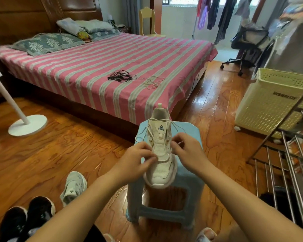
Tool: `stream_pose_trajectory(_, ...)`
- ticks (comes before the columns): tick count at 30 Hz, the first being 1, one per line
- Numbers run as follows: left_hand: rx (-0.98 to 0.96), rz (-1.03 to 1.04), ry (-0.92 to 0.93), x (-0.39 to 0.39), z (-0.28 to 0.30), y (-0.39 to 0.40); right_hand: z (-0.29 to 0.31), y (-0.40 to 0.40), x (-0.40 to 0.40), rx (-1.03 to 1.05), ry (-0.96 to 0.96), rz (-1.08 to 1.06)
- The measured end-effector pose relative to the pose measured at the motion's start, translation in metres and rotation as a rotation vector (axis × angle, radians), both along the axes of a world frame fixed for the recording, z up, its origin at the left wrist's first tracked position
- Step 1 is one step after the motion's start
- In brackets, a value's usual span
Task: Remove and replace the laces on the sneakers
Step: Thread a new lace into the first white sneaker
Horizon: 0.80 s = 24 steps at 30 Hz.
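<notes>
A white sneaker stands on a light blue plastic stool, toe toward me. Its white lace hangs loose around the upper eyelets and trails over the stool on both sides. My left hand pinches the lace at the shoe's left side, near the lower eyelets. My right hand pinches the lace at the right side, fingers curled. On the bed lie a bundle of black laces and a loose white lace. Another white sneaker lies on the floor to the left.
Two black sneakers sit on the wooden floor at bottom left. The pink striped bed fills the space behind the stool. A fan stand is at left. A cream laundry basket and a metal rack stand at right.
</notes>
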<state>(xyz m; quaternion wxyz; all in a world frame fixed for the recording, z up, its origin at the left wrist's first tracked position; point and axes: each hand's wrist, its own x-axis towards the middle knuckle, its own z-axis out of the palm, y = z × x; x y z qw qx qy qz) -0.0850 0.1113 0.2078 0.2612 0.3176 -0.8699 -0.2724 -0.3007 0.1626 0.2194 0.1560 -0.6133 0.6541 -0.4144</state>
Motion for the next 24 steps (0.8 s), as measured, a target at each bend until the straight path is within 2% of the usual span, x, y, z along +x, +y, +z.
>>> stream_pose_trajectory(3, 0.304, 0.220, 0.093, -0.006, 0.006, -0.004, 0.021, -0.028, 0.012, -0.024, 0.145, -0.011)
stream_pose_trajectory(5, 0.455, 0.304, 0.025, -0.014, 0.001, 0.004, 0.031, -0.044, 0.026, 0.128, 0.283, 0.072)
stream_pose_trajectory(8, 0.485, 0.381, -0.107, -0.022, -0.018, 0.017, 0.033, -0.057, 0.044, 0.358, 0.522, 0.118)
stream_pose_trajectory(10, 0.466, 0.400, -0.122, -0.023, -0.022, 0.019, 0.036, -0.062, 0.042, 0.356, 0.455, 0.103)
stream_pose_trajectory(17, 0.430, 0.382, -0.144, -0.023, -0.019, 0.021, 0.047, -0.063, 0.038, 0.170, -0.045, 0.094)
stream_pose_trajectory(21, 0.403, 0.397, -0.158, -0.023, -0.019, 0.023, 0.042, -0.066, 0.040, 0.133, -0.122, 0.032)
stream_pose_trajectory(24, 0.414, 0.394, -0.166, -0.023, -0.018, 0.024, 0.045, -0.063, 0.041, 0.159, -0.156, 0.090)
